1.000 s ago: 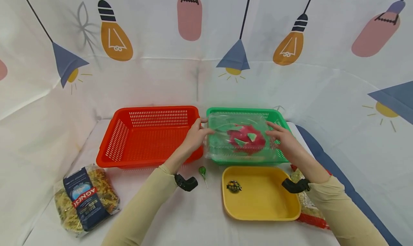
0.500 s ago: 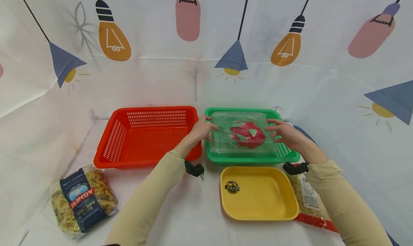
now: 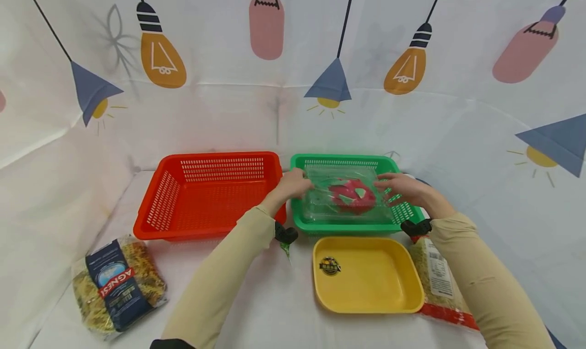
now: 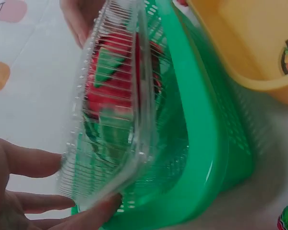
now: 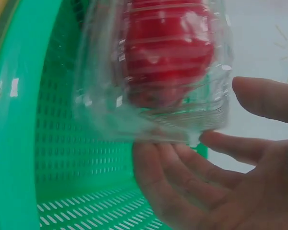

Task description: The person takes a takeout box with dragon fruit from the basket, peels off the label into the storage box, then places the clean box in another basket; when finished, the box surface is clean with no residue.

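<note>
A clear plastic clamshell box (image 3: 318, 209) lies inside the outline of the green basket (image 3: 297, 227) in the head view. Through its lid shows a pinkish-red dragon fruit (image 3: 352, 196) with green scales. My left hand (image 3: 293, 184) grips the box's left end, thumb and fingers on opposite sides of it in the left wrist view. At the right end, my right hand (image 3: 405, 188) holds it; the right wrist view has fingers (image 5: 153, 167) against the underside and the thumb by the edge. The box hangs tilted over the basket's inside; its far underside is hidden.
A red basket (image 3: 151, 227) stands left of the green one. In front are a yellow tray (image 3: 366, 272), a small green lollipop (image 3: 286, 248) partly behind the left wrist camera, an Agnesi pasta bag (image 3: 119, 283) and, under the right forearm, another food bag (image 3: 441, 283).
Both hands have shifted slightly right and the box with them, settling lower into the green basket. The left fingers look more curled in. The baskets and bags stay put.
</note>
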A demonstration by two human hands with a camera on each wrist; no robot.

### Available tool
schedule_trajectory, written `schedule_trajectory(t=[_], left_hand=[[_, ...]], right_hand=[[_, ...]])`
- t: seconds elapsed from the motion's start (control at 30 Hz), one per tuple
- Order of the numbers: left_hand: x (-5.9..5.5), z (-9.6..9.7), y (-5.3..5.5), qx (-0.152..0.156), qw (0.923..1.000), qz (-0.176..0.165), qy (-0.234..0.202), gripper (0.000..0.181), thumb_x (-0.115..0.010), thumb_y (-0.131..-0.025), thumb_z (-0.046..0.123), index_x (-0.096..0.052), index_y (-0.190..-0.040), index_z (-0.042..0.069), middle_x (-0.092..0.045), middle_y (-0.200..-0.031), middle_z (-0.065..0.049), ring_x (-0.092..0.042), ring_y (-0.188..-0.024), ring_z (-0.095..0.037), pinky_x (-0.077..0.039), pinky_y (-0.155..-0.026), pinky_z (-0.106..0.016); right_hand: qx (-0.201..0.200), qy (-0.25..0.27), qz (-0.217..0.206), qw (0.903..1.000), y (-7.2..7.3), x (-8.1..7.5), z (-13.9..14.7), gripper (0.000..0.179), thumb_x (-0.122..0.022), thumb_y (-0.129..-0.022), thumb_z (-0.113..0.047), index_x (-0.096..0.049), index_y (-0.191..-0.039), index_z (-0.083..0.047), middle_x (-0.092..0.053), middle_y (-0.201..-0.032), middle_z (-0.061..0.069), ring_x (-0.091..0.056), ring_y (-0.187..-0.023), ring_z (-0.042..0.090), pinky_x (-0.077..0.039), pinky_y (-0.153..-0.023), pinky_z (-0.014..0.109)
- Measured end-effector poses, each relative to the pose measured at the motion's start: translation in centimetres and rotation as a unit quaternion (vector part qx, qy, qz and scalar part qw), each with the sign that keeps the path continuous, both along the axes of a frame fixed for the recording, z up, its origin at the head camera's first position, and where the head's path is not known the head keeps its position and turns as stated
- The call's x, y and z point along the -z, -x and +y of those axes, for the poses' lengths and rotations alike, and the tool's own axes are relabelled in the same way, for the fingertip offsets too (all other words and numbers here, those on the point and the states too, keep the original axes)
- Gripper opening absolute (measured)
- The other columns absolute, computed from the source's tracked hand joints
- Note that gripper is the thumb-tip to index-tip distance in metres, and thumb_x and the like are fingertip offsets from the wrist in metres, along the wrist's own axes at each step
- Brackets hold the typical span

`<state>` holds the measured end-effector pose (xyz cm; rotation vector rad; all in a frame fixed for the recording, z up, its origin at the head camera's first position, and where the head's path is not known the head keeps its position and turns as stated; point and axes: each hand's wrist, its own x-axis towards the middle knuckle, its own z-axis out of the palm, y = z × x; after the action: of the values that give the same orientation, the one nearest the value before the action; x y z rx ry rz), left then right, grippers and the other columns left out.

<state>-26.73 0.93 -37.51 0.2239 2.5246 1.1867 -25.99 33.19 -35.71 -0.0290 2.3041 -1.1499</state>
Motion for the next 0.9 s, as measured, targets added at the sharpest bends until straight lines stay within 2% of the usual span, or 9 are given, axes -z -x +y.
schedule_trajectory(t=[0.17,0.3,0.43,0.53,0.63,0.7,0.77,0.83,0.9], left_hand=[[0.1,1.2,0.1,0.032,0.9975,0.006,0.062,0.013,-0.051,-0.096,0.013,-0.053,-0.095,0.001,-0.048,-0.069,-0.005,-0.041,-0.05,-0.014,-0.043,-0.056,-0.025],[0.5,2.0,0.4,0.061,0.9928,0.003,0.103,0.017,-0.044,-0.099,0.012,-0.052,-0.102,-0.002,-0.045,-0.068,-0.005,-0.036,-0.047,-0.013,-0.038,-0.052,-0.024],[1.0,2.7,0.6,0.068,0.9925,-0.006,0.101,0.021,-0.043,-0.1,0.012,-0.051,-0.112,-0.003,-0.044,-0.073,-0.005,-0.035,-0.049,-0.013,-0.037,-0.053,-0.025],[1.3,3.1,0.8,0.065,0.9926,-0.022,0.101,0.013,-0.042,-0.1,0.011,-0.05,-0.102,0.0,-0.042,-0.071,-0.005,-0.035,-0.049,-0.014,-0.036,-0.052,-0.026],[1.4,3.5,1.0,0.063,0.9914,-0.035,0.109,0.016,-0.041,-0.101,0.012,-0.051,-0.096,0.001,-0.049,-0.078,-0.01,-0.042,-0.05,-0.018,-0.038,-0.052,-0.026],[1.4,3.5,1.2,0.063,0.9908,-0.041,0.112,0.024,-0.04,-0.103,0.013,-0.054,-0.109,-0.005,-0.058,-0.102,-0.015,-0.048,-0.053,-0.021,-0.039,-0.054,-0.027],[1.5,3.6,1.4,0.063,0.9901,-0.043,0.118,0.03,-0.038,-0.104,0.016,-0.051,-0.12,-0.006,-0.055,-0.119,-0.018,-0.057,-0.059,-0.025,-0.042,-0.056,-0.027],[1.6,3.7,1.7,0.062,0.9902,-0.042,0.118,0.028,-0.037,-0.104,0.016,-0.052,-0.114,-0.006,-0.055,-0.116,-0.017,-0.064,-0.064,-0.028,-0.043,-0.057,-0.027],[1.7,3.7,2.0,0.057,0.9911,-0.036,0.115,0.023,-0.038,-0.103,0.014,-0.052,-0.092,-0.001,-0.055,-0.096,-0.013,-0.068,-0.069,-0.031,-0.044,-0.056,-0.027]], right_hand=[[-0.004,-0.015,-0.01,0.9998,0.3,0.6,0.2,0.071,-0.044,-0.107,-0.032,-0.008,-0.158,0.002,-0.029,-0.151,0.035,-0.057,-0.111,0.038,-0.052,-0.095,0.05],[-0.01,-0.025,-0.023,0.9994,0.4,1.1,0.2,0.067,-0.041,-0.108,-0.027,-0.008,-0.158,0.003,-0.027,-0.151,0.035,-0.057,-0.114,0.041,-0.054,-0.092,0.047],[-0.01,-0.033,-0.031,0.9989,0.5,1.4,0.4,0.065,-0.041,-0.108,-0.02,-0.007,-0.157,0.005,-0.024,-0.154,0.036,-0.054,-0.121,0.046,-0.055,-0.092,0.049],[-0.008,-0.043,-0.035,0.9984,0.5,1.6,0.5,0.065,-0.043,-0.106,-0.015,-0.008,-0.157,0.005,-0.02,-0.156,0.037,-0.054,-0.121,0.048,-0.055,-0.091,0.048],[-0.014,-0.057,-0.036,0.9976,0.6,1.8,0.4,0.065,-0.044,-0.105,-0.012,-0.008,-0.157,0.007,-0.015,-0.157,0.037,-0.055,-0.12,0.048,-0.056,-0.089,0.048],[-0.022,-0.067,-0.037,0.9969,0.9,1.8,0.1,0.064,-0.042,-0.105,-0.011,-0.009,-0.156,0.008,-0.014,-0.157,0.038,-0.055,-0.12,0.048,-0.057,-0.088,0.047],[-0.031,-0.077,-0.036,0.9959,1.1,1.8,0.0,0.062,-0.04,-0.106,-0.01,-0.008,-0.156,0.01,-0.013,-0.157,0.038,-0.055,-0.12,0.048,-0.057,-0.087,0.047],[-0.037,-0.085,-0.033,0.9952,1.3,1.8,-0.1,0.061,-0.039,-0.106,-0.008,-0.008,-0.155,0.011,-0.011,-0.157,0.038,-0.056,-0.119,0.048,-0.057,-0.086,0.047],[-0.038,-0.087,-0.031,0.995,1.6,1.9,-0.1,0.06,-0.038,-0.106,-0.007,-0.008,-0.155,0.011,-0.009,-0.158,0.037,-0.056,-0.118,0.048,-0.057,-0.087,0.048]])
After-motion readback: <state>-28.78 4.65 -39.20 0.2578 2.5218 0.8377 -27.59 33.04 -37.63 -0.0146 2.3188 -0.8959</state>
